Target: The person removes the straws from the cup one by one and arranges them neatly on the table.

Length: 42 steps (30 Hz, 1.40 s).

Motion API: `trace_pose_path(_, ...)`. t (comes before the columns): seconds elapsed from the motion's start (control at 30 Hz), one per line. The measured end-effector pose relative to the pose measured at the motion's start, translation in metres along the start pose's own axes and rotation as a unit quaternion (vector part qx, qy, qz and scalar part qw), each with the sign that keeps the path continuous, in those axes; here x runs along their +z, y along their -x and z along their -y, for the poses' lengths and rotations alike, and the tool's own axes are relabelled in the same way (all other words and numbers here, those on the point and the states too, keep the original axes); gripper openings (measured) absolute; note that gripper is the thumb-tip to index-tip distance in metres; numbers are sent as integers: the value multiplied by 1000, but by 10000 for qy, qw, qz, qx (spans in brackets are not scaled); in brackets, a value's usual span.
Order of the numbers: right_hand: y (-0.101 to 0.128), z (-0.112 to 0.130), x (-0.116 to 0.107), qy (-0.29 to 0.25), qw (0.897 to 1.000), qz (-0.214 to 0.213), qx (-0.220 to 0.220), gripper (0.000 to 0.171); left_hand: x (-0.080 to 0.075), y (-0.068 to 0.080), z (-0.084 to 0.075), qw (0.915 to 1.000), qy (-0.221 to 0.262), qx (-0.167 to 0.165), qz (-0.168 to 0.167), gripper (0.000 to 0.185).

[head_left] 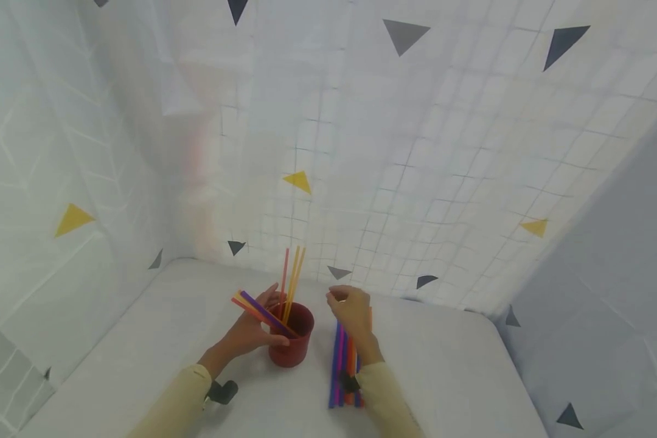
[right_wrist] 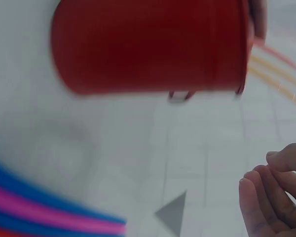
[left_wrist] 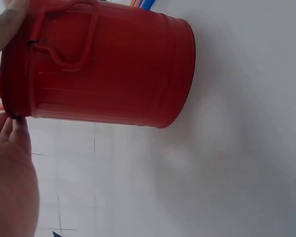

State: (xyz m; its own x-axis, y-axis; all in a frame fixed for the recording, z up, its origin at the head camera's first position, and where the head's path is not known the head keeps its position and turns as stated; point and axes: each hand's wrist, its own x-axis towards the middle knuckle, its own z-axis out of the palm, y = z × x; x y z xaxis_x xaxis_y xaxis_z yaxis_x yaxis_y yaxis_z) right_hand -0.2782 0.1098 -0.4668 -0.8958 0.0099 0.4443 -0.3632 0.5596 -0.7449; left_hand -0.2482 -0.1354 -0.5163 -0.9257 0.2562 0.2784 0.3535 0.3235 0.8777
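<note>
A red bucket (head_left: 291,340) is being steadied on the white bench (head_left: 443,365), low in the middle of the head view, by the left hand (head_left: 250,331), whose fingers are being curled round its side. Several straws (head_left: 291,283) are being held upright inside it, others slanting over its rim. Just right of it, the right hand (head_left: 352,310) is being held above a bundle of straws (head_left: 344,371), fingers loosely bent and gripping nothing visible.

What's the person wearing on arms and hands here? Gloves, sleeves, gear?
Both hands are bare, no gloves: left hand, right hand. Long pale cream sleeves cover both arms to the wrist. A small black device sits under the left wrist, and a similar black one at the right wrist. No rings or markings show.
</note>
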Motion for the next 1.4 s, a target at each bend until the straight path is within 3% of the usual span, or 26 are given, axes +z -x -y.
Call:
trace_pose_path(0.27,7,32,27,-665,9954,635,-277,12,0,1,5,10000,49,49,31,109)
trace_pose_path(0.4,15,43,38,-641,9920,1039,-326,16,-1,0,5,9999,-14,144,31,109)
trace_pose_path(0.63,35,47,53,-900,9826,1609,-249,19,-5,4,-14,9998,81,130,145,110)
trace_pose_path(0.83,45,46,57,-1039,9797,1698,-245,17,-9,6,-22,9994,92,142,295,110)
trace_pose_path(1.07,50,43,59,-1307,9755,1769,-10,17,-6,2,-2,9990,-148,378,188,110)
trace_pose_path(1.2,50,40,61,-1322,9763,1709,-124,18,-6,-1,9,9981,-188,550,181,108)
trace_pose_path(1.4,49,38,63,-1188,9783,1636,-456,21,-7,-1,8,9981,-158,554,229,109)
